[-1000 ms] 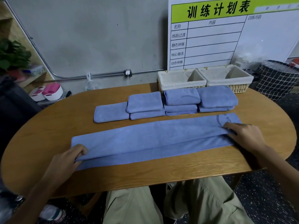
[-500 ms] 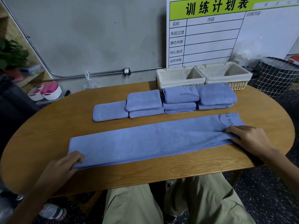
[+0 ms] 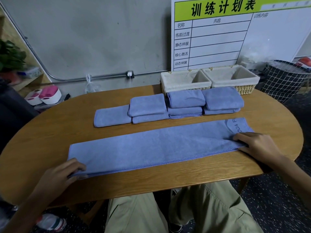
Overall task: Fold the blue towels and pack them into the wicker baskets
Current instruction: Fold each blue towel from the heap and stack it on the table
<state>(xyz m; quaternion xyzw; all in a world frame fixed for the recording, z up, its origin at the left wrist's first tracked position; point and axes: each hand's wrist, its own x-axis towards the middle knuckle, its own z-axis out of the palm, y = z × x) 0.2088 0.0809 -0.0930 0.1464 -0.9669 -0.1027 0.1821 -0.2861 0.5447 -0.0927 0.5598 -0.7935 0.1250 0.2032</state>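
A long blue towel (image 3: 151, 147), folded lengthwise into a strip, lies slantwise across the wooden table (image 3: 50, 132). My left hand (image 3: 62, 174) pinches its near-left corner, fingers on top. My right hand (image 3: 257, 145) pinches its right end, beside a printed logo. Behind the strip is a row of folded blue towels: a single one (image 3: 112, 116) and three two-high stacks (image 3: 148, 105), (image 3: 186, 98), (image 3: 222, 98). Two cloth-lined wicker baskets, left (image 3: 185, 88) and right (image 3: 245, 89), stand at the table's far edge with no towels visible inside.
A white planning board (image 3: 218, 39) leans on the wall behind the baskets. A black grid hamper (image 3: 284, 81) stands off the table's right end, and pink and white tubs (image 3: 45, 96) sit on the floor at left. My knees are under the near edge.
The offset near layer of the long towel has been drawn into line, so it now lies as one flat strip. Both hands shifted slightly while holding its ends.
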